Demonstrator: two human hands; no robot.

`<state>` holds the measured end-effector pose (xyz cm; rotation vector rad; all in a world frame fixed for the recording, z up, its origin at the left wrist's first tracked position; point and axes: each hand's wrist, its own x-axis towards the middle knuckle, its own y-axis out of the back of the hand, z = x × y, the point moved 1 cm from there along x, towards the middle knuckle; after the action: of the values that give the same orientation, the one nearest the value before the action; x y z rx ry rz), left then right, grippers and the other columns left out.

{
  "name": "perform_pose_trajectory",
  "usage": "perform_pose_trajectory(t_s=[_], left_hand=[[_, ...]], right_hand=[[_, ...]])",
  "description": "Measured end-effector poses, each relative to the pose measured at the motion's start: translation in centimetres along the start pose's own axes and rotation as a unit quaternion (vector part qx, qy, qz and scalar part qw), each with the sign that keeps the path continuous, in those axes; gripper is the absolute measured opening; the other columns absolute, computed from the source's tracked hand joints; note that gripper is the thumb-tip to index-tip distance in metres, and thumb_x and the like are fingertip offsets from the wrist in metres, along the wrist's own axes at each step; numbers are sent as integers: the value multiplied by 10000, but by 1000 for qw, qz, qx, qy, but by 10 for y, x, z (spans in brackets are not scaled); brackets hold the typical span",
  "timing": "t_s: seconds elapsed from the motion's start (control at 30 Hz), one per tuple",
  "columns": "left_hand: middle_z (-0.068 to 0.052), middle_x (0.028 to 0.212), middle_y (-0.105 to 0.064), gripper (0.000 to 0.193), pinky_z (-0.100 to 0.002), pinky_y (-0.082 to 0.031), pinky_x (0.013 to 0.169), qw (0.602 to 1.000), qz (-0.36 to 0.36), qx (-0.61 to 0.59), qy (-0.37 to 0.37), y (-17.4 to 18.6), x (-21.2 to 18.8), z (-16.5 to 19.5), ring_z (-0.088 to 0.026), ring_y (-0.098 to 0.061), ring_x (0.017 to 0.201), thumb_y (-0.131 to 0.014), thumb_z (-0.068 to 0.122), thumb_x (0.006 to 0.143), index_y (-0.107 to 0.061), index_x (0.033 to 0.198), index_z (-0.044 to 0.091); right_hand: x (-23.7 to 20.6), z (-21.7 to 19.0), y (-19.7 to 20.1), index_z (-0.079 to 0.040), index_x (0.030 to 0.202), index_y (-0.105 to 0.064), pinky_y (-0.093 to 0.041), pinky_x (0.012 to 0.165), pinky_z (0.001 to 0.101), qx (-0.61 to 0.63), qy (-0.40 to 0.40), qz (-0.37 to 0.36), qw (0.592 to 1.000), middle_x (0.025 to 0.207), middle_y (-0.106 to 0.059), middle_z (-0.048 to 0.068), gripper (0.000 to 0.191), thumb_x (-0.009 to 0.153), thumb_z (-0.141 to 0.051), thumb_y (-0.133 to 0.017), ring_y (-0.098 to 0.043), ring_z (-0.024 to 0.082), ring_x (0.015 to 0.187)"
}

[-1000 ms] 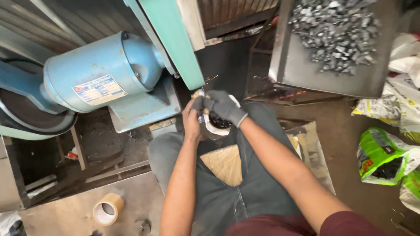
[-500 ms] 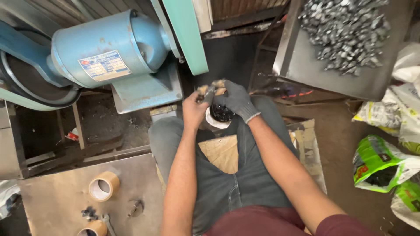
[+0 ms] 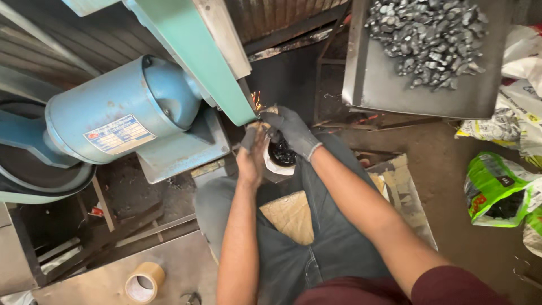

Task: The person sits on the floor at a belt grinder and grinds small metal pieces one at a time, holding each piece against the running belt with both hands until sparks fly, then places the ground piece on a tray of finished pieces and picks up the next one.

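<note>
Both of my hands hold a small metal piece (image 3: 270, 110) against the lower end of the green grinder arm (image 3: 199, 59), where orange sparks fly. My right hand (image 3: 292, 131) wears a dark grey glove and pinches the piece from the right. My left hand (image 3: 252, 153) is bare at the back, with dark covers on the fingertips, and grips from below. Just under the hands, a white cup (image 3: 278, 158) of dark small parts stands between my knees. A cardboard pad (image 3: 291, 215) lies on my lap.
A blue motor (image 3: 121, 116) sits left of the green arm. A dark metal tray (image 3: 379, 83) at upper right holds several grey metal pieces (image 3: 429, 36). Green and white bags (image 3: 495, 190) lie at the right. A roll of tape (image 3: 144, 280) lies at lower left.
My hands rose from over the cup to the end of the green arm with the piece, and sparks now show there. The view shifted slightly.
</note>
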<state>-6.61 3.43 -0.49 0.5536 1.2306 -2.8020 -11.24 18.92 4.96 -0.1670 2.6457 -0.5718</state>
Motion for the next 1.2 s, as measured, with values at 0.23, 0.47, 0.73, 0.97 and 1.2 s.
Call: perform_pose_trajectory(t_s=[0.23, 0.47, 0.73, 0.97, 1.2], left_hand=[[-118, 1479, -547, 565, -459, -343, 1171, 998, -20, -42, 30, -14, -5, 12, -264, -485, 1403, -499, 383, 1000, -514, 1452, 45], [-217, 880, -721, 423, -417, -547, 762, 795, 137, 575, -135, -8, -29, 26, -338, -711, 807, -638, 21, 806, -675, 1228, 26], [-208, 857, -716, 225, -406, -546, 705, 771, 148, 593, -178, -21, -30, 43, -351, -712, 762, -754, 137, 873, -719, 1080, 58], [-176, 843, -704, 253, -380, -545, 714, 786, 202, 520, -266, -9, -1, 23, -284, -702, 752, -630, 62, 826, -687, 1065, 3], [-163, 945, -729, 306, -349, -531, 805, 802, 177, 479, -310, -14, -1, 29, -266, -700, 862, -629, 29, 796, -709, 1088, -17]], right_hand=[[-2, -15, -7, -21, 1156, -711, -464, 565, 231, 30, 11, 28, 999, 891, -689, 16, 282, 952, -214, -736, -615, 81, 701], [-51, -2, 3, -51, 1327, -725, -528, 859, 325, -540, 330, -26, 774, 1058, -732, 112, 422, 942, -215, -769, -699, 152, 959], [-46, -13, -3, -15, 1168, -729, -548, 727, 335, -353, 10, -91, 931, 931, -731, 81, 351, 978, -307, -688, -668, 159, 804], [-8, -11, -16, 16, 1203, -702, -531, 716, 324, -380, 285, -96, 875, 981, -739, 87, 326, 1050, -271, -679, -689, 135, 844], [-14, -20, -25, -16, 1155, -715, -546, 575, 298, -366, 32, 0, 930, 813, -745, 64, 349, 929, -283, -711, -684, 110, 646]])
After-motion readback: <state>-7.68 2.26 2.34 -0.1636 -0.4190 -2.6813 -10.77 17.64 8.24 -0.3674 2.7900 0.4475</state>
